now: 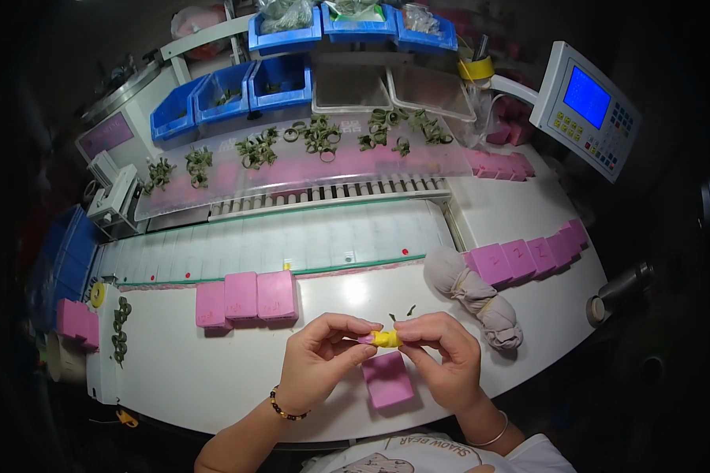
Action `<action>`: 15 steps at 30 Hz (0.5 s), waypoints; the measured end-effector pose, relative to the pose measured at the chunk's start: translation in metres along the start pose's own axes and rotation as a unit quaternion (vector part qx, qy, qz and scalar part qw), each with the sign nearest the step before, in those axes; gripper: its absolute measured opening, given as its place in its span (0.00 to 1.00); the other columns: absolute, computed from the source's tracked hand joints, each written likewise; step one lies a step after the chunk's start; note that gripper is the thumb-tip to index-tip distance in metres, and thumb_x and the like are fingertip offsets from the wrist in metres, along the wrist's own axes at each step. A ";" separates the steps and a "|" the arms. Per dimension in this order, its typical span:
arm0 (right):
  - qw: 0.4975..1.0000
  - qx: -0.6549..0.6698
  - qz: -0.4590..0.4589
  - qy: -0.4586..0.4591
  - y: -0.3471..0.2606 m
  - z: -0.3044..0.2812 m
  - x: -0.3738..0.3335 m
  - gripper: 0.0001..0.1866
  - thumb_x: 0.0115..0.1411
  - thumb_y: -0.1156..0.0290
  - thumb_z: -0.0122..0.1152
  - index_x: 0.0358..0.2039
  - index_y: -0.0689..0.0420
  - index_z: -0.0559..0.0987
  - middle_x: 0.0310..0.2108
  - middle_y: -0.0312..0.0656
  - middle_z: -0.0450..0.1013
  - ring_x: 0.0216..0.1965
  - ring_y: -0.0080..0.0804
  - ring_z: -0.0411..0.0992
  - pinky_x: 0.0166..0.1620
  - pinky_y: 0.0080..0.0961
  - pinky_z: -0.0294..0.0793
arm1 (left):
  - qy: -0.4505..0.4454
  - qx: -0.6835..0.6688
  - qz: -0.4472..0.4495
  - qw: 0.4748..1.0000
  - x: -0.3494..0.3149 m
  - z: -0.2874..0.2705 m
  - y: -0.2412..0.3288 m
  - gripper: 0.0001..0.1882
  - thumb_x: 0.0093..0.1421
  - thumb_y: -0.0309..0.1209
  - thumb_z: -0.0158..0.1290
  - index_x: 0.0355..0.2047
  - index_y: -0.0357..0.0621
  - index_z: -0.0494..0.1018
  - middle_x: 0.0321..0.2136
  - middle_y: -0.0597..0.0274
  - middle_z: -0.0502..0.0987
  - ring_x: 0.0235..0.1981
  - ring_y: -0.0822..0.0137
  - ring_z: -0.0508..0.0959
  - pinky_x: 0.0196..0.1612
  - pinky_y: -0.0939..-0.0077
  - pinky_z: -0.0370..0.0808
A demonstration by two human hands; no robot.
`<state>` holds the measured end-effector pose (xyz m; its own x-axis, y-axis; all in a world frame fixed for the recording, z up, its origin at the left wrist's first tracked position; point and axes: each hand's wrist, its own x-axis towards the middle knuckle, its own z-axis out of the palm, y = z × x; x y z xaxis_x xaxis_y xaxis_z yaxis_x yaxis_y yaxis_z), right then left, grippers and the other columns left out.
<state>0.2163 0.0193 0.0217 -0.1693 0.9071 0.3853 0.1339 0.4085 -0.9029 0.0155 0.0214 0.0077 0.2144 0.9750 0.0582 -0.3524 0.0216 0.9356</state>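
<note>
My left hand (321,359) and my right hand (450,353) meet above the near part of the white table. Between their fingertips they pinch a small bright-yellow piece (386,339) with a pinkish end on its left. Fingers cover parts of it, and its exact kind cannot be made out. Just below it, a pink block (388,381) lies on the table. Two thin dark green bits (410,310) lie beyond my right fingertips. To the right of them rests a knotted grey cloth bundle (473,296).
Three pink blocks (244,299) stand left of centre, with more pink blocks (517,258) at right. A conveyor (276,244) crosses behind. Beyond it, green ring-shaped pieces (322,135) lie on a clear sheet, before blue bins (280,83). A control panel (588,106) stands far right.
</note>
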 end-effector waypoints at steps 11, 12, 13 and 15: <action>0.996 -0.065 -0.057 0.012 -0.005 0.002 0.001 0.13 0.52 0.88 0.67 0.39 0.62 0.81 0.39 0.46 0.79 0.39 0.33 0.79 0.39 0.25 0.81 | -0.045 0.182 0.174 0.967 -0.001 -0.004 -0.001 0.14 0.55 0.10 0.58 0.42 0.31 0.73 0.44 0.48 0.78 0.48 0.60 0.80 0.53 0.69 0.80; 0.996 -0.066 -0.057 0.012 -0.006 0.002 0.000 0.13 0.52 0.88 0.67 0.39 0.62 0.81 0.39 0.46 0.79 0.39 0.33 0.79 0.39 0.25 0.81 | -0.045 0.181 0.174 0.967 0.000 -0.004 0.000 0.14 0.55 0.10 0.58 0.42 0.31 0.73 0.44 0.48 0.78 0.48 0.60 0.80 0.53 0.69 0.80; 0.999 -0.029 -0.015 0.014 -0.007 0.002 0.000 0.13 0.52 0.89 0.67 0.38 0.64 0.80 0.39 0.47 0.78 0.39 0.33 0.79 0.42 0.24 0.81 | -0.040 0.171 0.166 0.970 0.000 -0.003 0.000 0.15 0.56 0.12 0.58 0.44 0.32 0.74 0.44 0.50 0.78 0.47 0.62 0.81 0.52 0.70 0.81; 0.999 0.009 0.027 0.015 -0.007 0.002 0.001 0.13 0.52 0.90 0.66 0.38 0.65 0.80 0.40 0.48 0.78 0.40 0.33 0.79 0.45 0.23 0.81 | -0.032 0.162 0.157 0.974 -0.002 -0.001 0.002 0.15 0.57 0.14 0.59 0.46 0.32 0.75 0.44 0.52 0.79 0.45 0.64 0.81 0.52 0.71 0.81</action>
<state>0.2137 0.0170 0.0276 -0.1333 0.9306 0.3410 0.1253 0.3572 -0.9256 0.0131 0.0202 0.0092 0.2025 0.9061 0.3715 -0.1071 -0.3566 0.9281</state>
